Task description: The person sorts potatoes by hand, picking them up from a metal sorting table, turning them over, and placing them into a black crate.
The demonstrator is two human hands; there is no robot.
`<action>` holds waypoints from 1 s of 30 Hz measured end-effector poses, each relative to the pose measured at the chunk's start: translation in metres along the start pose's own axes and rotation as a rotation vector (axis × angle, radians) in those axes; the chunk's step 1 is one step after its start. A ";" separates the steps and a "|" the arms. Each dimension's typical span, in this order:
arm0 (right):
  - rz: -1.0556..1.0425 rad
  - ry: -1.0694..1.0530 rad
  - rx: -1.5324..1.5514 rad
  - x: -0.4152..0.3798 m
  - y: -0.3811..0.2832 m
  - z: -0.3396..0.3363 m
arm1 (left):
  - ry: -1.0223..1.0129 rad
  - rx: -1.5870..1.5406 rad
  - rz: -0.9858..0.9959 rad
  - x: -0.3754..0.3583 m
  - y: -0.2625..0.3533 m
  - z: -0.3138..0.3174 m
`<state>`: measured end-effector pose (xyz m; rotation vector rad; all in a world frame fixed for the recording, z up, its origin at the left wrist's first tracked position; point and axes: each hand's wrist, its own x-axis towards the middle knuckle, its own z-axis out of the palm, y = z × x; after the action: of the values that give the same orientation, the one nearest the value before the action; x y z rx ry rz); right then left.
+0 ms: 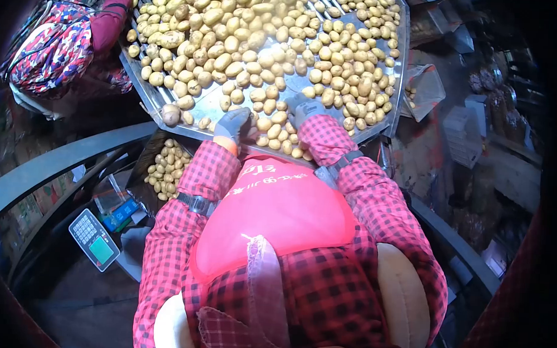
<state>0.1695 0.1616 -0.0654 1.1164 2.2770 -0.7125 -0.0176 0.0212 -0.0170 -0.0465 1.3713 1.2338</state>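
Potatoes (224, 61) lie in a large heap on a metal sorting table (201, 102). My left hand (233, 122), in a grey glove, rests near the table's front edge beside several potatoes; its fingers are mostly hidden, so their grip cannot be told. My right hand (305, 107), also gloved in grey, lies on the table with its fingers reaching forward among potatoes, apparently open. A small cluster of potatoes (275, 130) sits between my two hands, running down to the front edge by my red apron (277, 204).
Below the table on the left, a container holds potatoes (167, 170). A digital scale display (95, 238) stands lower left, near a curved metal rail (64, 157). Another person (59, 47) in a patterned garment reaches over the table's left side. White crates (462, 136) stand at right.
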 end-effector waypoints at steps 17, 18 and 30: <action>-0.323 -0.086 0.119 -0.015 -0.073 -0.007 | 0.044 -0.198 -0.170 -0.011 -0.009 -0.067; -0.261 -0.079 0.268 -0.018 -0.073 -0.012 | 0.037 -0.123 -0.188 -0.016 -0.009 -0.059; 0.369 0.960 -0.140 -0.008 0.144 -0.037 | -0.490 -0.114 -0.175 -0.049 -0.001 -0.028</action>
<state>0.2845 0.2567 -0.0667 2.0280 2.6292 0.2041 -0.0236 -0.0280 0.0102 0.0526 0.8534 1.0849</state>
